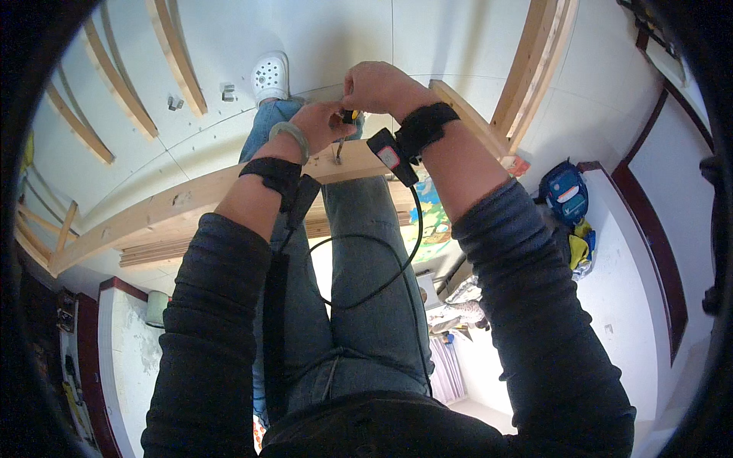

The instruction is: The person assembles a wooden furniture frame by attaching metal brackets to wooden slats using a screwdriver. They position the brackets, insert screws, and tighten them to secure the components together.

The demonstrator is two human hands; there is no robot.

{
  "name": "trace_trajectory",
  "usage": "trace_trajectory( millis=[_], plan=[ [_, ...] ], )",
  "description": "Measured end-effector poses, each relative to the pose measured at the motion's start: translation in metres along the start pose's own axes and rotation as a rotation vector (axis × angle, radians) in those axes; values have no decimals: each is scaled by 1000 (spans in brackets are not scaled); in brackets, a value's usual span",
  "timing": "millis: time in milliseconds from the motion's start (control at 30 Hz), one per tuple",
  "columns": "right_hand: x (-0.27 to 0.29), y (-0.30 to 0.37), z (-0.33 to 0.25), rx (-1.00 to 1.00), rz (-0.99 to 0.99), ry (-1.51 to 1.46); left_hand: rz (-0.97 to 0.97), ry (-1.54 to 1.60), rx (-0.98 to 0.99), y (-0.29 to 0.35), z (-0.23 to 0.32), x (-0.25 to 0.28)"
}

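A screwdriver (pixel 350 117) with a black and yellow handle stands tilted over a long wooden beam (pixel 206 191). Its thin shaft runs down to the beam's face, by a small mark or screw hole. My right hand (pixel 376 85) is closed in a fist at the handle's upper end; its fingertips are partly hidden. Just left of it, my left hand (pixel 319 124) pinches the lower part of the handle between thumb and fingers. The beam lies crosswise in front of my legs.
Wooden slats (pixel 177 57) lie on the pale tiled floor at the far left, beside small metal pieces (pixel 228 92). A joined wooden frame (pixel 527 72) rises at the right. A black cable (pixel 417 229) loops over my lap. A blue bag (pixel 565 191) sits farther right.
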State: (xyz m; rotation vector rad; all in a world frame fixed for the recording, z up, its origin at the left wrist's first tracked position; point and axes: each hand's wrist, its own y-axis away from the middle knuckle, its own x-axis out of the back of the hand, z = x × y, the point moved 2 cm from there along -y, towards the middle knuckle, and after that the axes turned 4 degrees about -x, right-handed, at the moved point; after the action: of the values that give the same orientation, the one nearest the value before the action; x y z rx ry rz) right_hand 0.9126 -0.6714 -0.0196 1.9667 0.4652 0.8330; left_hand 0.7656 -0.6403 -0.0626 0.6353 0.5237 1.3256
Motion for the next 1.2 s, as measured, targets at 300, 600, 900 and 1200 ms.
trace_trajectory(
  millis=[300, 600, 900, 1200],
  plan=[
    [13, 2, -15, -47, -92, 128, -161, 164, -100, -1, 0, 14],
    [10, -15, -14, -4, -182, 131, -150, 26, -229, -10, -11, 13],
    [3, -37, -23, 93, -312, 47, 43, 152, -107, 8, -2, 28],
    [27, -24, -53, 14, -331, 310, 523, 37, 172, 12, 1, 6]
  ],
)
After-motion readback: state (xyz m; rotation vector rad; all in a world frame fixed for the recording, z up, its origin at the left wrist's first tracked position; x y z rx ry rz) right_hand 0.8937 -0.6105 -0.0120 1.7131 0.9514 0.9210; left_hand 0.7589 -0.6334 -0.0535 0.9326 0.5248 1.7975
